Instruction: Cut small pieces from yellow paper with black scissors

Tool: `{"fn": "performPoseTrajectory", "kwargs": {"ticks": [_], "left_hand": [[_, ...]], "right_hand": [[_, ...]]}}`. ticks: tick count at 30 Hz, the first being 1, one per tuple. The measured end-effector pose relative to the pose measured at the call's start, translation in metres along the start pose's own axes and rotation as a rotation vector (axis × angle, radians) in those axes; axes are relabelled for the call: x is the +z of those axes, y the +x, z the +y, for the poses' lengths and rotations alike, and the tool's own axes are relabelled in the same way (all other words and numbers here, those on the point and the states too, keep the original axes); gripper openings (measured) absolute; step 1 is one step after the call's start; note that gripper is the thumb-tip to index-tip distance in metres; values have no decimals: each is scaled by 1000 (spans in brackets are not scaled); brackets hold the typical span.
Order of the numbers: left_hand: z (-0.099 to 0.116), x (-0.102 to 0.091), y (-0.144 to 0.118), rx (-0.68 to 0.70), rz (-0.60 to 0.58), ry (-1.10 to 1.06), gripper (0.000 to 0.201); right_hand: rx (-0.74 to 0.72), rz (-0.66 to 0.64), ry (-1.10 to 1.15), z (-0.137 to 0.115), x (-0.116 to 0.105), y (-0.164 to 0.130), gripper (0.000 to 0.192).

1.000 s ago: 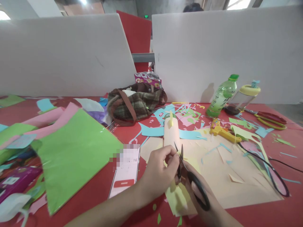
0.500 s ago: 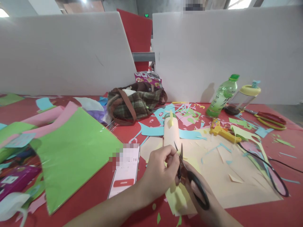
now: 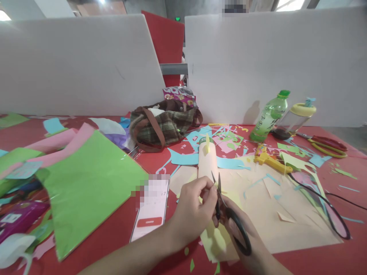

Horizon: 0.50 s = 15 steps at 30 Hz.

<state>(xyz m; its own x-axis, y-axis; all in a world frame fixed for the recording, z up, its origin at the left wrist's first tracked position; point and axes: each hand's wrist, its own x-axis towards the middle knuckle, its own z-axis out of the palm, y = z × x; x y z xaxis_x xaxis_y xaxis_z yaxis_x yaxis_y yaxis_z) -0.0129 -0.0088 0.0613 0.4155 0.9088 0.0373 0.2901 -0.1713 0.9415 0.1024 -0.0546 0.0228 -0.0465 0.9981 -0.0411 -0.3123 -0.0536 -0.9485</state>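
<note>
My right hand (image 3: 242, 221) grips black-handled scissors (image 3: 238, 229), their blades pointing away from me and slightly apart. Pinched in the fingers of my left hand (image 3: 197, 202) is a small piece of yellow paper (image 3: 215, 185), right beside the blades; most of it is hidden. Just beyond the hands lies a tube wrapped in cream paper (image 3: 207, 160), with a yellow paper fin (image 3: 208, 144) on top and blue paper strips (image 3: 233, 163) sticking out at both sides. Yellow paper (image 3: 216, 244) lies under my hands.
Left of my hands are a phone (image 3: 151, 210) and a green paper pack (image 3: 97, 191). A plaid bag (image 3: 172, 128) sits behind. To the right are a yellow glue gun (image 3: 272, 162), a green bottle (image 3: 269, 116), a clear cup (image 3: 295, 120), more scissors (image 3: 327, 145) and scattered scraps.
The scissors' handle has shifted slightly left and down, and the blades look a little closer together. My left hand keeps its place.
</note>
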Motion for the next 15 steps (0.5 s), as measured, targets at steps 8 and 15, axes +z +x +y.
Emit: {"fn": "performPoseTrajectory", "kwargs": {"ticks": [8,15], "left_hand": [[2,-2,1,-13,-8,-50,22],[4,-9,4,8,-11,42,22]], "right_hand": [[7,-20,-29,-5,1,2,40],[56,-31,19,-4,0,1,46]]}}
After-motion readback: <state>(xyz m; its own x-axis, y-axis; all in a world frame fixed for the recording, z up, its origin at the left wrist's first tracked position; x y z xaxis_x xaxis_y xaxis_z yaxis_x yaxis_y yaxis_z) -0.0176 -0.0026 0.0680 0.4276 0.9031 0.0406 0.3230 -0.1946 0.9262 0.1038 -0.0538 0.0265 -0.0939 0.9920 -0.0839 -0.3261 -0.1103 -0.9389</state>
